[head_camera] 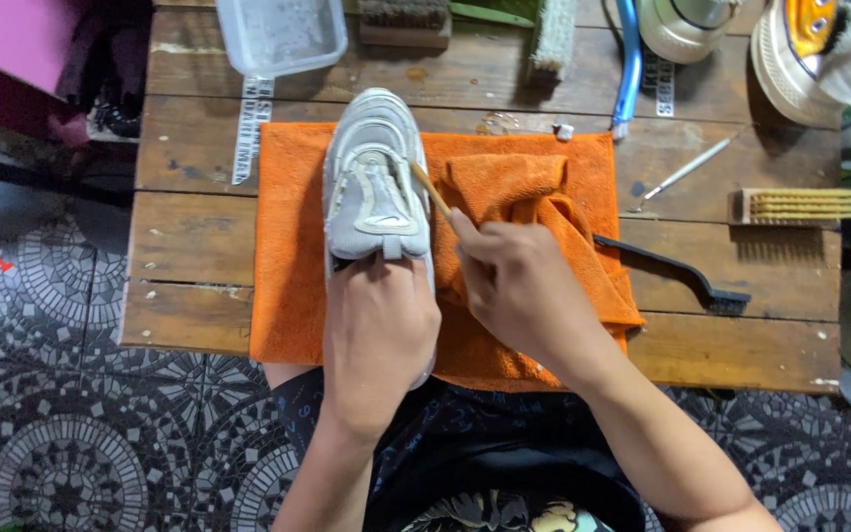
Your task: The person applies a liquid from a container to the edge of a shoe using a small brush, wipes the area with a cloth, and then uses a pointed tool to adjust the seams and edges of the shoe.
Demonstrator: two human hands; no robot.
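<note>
Gripping sneaker [374, 187] heel, left hand [378, 330]; right hand [514, 286] angling brush [430, 189] against side.

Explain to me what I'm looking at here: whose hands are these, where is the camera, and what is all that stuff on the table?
There is no machine here. A person wears a camera on the head, so the one picture looks straight down at their own two hands.

The left hand grips the heel end of a pale grey sneaker, which lies on an orange cloth spread over a wooden table. The right hand holds a thin stick-like tool, its tip against the shoe's side; what sort of tool it is I cannot tell.

Around them lie a black-handled brush, a wooden brush with pale bristles, a clear plastic tub, a blue-handled tool and a thin metal pick. Below the table is a patterned tile floor.
</note>
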